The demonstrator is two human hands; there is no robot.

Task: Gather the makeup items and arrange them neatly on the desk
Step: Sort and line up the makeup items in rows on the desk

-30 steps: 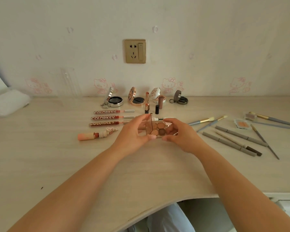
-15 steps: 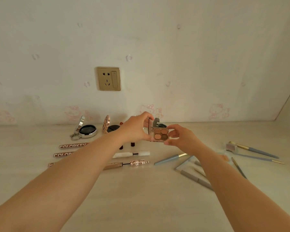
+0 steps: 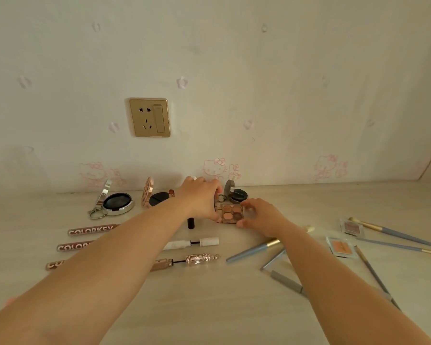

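Small square eyeshadow palette with a clear case and four brown and peach pans (image 3: pixel 231 212) sat low at the back of the tabletop (image 3: pixel 209 307), near the wall edge, lid open and standing up on its left side. It was touching or nearly touching the surface; contact could not be confirmed. Likely being set into the back row with the other opened compacts, pans facing up so the shades showed.

Left hand (image 3: pixel 200 199) was closed around the palette's left edge and upright lid, steadying it. Right hand (image 3: pixel 259 216) held the right and near corner, fingers (image 3: pixel 241 223) curled narrow and pinched on the case. Both gripped the same item, presumably to square it with the row.

Just behind the palette: a small round dark pot with a hinged lid raised (image 3: pixel 237 194). Further left along the back edge: a rose-gold round compact, open, with a dark pan (image 3: pixel 154 197), then a silver round compact with a key ring (image 3: pixel 116 202).

Nearer the front: three brown tubes marked COLORKEY (image 3: pixel 91 230) lying parallel, partly hidden by the left forearm; a white mascara tube (image 3: pixel 197 243); a rose-patterned liner pen (image 3: pixel 197 259). Toward the right edge, grey-blue makeup brushes (image 3: pixel 254 250) and two single shadow pans (image 3: pixel 341 247) lay unsorted, at mixed angles.
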